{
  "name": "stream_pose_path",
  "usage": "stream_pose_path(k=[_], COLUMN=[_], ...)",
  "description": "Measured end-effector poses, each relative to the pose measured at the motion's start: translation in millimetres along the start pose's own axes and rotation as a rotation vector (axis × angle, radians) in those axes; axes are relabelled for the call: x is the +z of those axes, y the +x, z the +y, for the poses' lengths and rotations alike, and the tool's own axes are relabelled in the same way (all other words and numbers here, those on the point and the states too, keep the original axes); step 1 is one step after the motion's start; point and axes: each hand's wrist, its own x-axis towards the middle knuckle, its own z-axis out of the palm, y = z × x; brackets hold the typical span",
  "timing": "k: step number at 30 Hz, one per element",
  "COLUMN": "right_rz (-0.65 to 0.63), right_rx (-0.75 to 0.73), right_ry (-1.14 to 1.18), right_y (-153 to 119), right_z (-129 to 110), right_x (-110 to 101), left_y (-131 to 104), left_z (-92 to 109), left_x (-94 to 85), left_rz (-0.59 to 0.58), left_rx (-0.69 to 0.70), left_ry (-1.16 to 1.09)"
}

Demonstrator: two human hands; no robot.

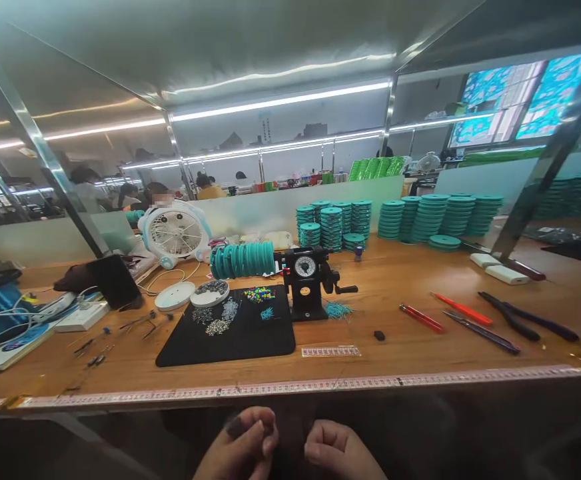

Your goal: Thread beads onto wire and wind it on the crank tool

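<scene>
Below the table's front edge, my left hand (pixel 243 445) is closed, thumb and fingertips pressed together, with a dark band on one finger. A short gap to its right, my right hand (pixel 339 448) is also closed, fingers curled in to the thumb. Anything thin or small pinched in either hand cannot be made out. Nearest to both is the measuring tape (pixel 270 388) along the table edge. Beyond it stands a black hand-crank winder (pixel 306 287) with a dial, carrying a row of teal spools (pixel 244 260) on its shaft.
A black mat (pixel 250 343) bears beads (pixel 259 294) and small metal parts (pixel 218 327). Pliers (pixel 520 319), tweezers (pixel 480 331) and a red-handled tool (pixel 421 318) lie right. Teal spool stacks (pixel 430 217), a fan (pixel 176 232) and a phone (pixel 115 282) stand behind. People sit farther back.
</scene>
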Motion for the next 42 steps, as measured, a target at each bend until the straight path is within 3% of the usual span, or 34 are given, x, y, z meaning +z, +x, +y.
stream_pose_path(k=[2,5,9,14,23,27,31,35,42], right_rz=[0.014,0.027,0.027,0.117,0.164,0.102,0.003,-0.026,-0.121], right_rx=[-0.039,-0.075,-0.138,-0.210,-0.229,-0.203,-0.092,0.036,-0.004], right_ry=[0.085,0.024,-0.228,-0.449,-0.527,-0.353,-0.037,-0.011,-0.012], right_y=[0,-5,-14,-17,-15,-16,-12,-8,-8], right_z=[-1,-11,-24,-18,-11,-15,-16,-14,-1], right_x=[3,11,25,34,29,36,41,33,24], left_y=[2,5,8,11,10,10,7,5,8], left_z=[-18,-27,-32,-38,-37,-37,-43,-49,-56], left_x=[2.5,-2.2,-7.0,-0.3,4.2,8.2,10.0,5.8,-3.2], left_rz=[0.015,0.009,-0.097,-0.133,-0.097,-0.097,0.095,0.254,0.206], left_rx=[-0.054,-0.087,-0.095,-0.102,-0.106,-0.131,-0.032,0.093,0.077], left_ry=[-0.056,-0.095,-0.105,-0.214,-0.282,-0.229,-0.102,0.104,0.059])
